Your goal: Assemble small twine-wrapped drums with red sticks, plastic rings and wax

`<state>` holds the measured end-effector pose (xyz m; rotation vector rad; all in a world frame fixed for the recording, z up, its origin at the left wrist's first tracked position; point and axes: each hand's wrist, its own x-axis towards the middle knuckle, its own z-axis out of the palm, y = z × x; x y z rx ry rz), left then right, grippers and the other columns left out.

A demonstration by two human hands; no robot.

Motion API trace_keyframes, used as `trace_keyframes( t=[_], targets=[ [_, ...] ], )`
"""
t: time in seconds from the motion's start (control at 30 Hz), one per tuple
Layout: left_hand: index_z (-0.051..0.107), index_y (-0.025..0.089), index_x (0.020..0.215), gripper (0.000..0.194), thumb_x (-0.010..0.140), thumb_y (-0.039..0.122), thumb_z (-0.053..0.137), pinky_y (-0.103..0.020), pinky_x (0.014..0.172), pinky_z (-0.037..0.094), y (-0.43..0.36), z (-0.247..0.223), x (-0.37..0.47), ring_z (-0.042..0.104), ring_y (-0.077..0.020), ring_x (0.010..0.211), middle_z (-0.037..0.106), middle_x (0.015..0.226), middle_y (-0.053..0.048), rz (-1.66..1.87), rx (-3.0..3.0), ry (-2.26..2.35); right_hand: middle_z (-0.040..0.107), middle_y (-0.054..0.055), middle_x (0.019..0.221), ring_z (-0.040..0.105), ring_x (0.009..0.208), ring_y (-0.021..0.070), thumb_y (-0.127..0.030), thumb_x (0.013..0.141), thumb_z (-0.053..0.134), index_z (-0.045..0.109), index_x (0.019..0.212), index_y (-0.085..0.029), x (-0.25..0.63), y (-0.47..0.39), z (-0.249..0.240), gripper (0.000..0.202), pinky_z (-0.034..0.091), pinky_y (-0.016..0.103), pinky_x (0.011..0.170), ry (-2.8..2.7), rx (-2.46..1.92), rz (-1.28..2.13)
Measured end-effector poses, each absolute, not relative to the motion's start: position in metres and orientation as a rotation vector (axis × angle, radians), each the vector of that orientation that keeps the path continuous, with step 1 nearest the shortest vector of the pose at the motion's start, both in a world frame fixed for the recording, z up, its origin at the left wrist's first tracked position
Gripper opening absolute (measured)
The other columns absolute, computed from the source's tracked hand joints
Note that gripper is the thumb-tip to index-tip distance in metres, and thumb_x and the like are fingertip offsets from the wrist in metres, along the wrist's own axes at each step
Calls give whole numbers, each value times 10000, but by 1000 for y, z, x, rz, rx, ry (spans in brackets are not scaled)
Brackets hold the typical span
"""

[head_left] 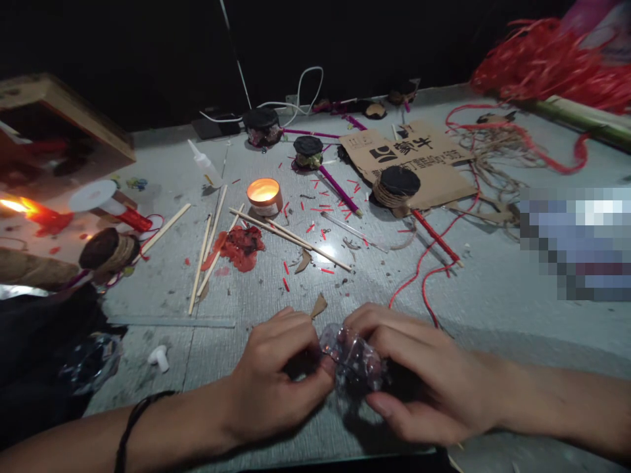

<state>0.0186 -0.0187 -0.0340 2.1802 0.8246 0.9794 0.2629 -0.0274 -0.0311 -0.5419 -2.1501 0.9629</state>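
My left hand pinches the left edge of a crumpled, shiny piece of clear plastic close to the table's front edge. On the other side my right hand curls round the same piece, fingers over its top and thumb below. Its exact kind is hard to make out. Ahead lies a red cord, running up to a red-wrapped stick with a black-topped, twine-wound drum-like head. A small brown scrap lies just beyond my fingers.
A lit tin candle and a burning red candle stand ahead and left. Red wax, wooden sticks, a glue bottle, a spool and flat cardboard lie about. A box stands far left.
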Motion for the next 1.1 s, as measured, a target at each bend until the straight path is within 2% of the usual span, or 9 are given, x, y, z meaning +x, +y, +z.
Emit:
trace_keyframes(
  t=[0.17,0.57,0.9,1.1],
  targets=[
    [482,191,753,264,953,82,616,-245,591,323,-19,-34,18,440,-88,627,460,650,68,957,2181,802,642,82,1037,614,957,209,-218,997,671,542,1045,-199,263,-26,-33,139,585,342,827,-2160,-540,980],
    [550,178,746,217,930,99,633,-271,627,381,-20,-37,17,481,-108,633,523,647,43,929,2173,784,663,104,1061,645,1013,224,-193,986,686,558,1071,-183,263,-26,-32,154,615,368,884,-2152,-499,1007],
    [515,187,758,249,973,79,581,-265,602,350,-19,-37,16,459,-109,636,488,651,46,900,2141,748,670,123,1085,639,1040,230,-240,1013,684,579,1072,-171,262,-26,-32,138,610,364,906,-2170,-503,993],
    [501,191,751,237,923,63,601,-259,598,339,-19,-36,17,441,-99,623,462,647,59,928,2126,740,678,118,1090,666,1048,229,-251,1027,674,582,1094,-188,263,-26,-30,130,625,367,914,-2189,-487,986]
  ],
)
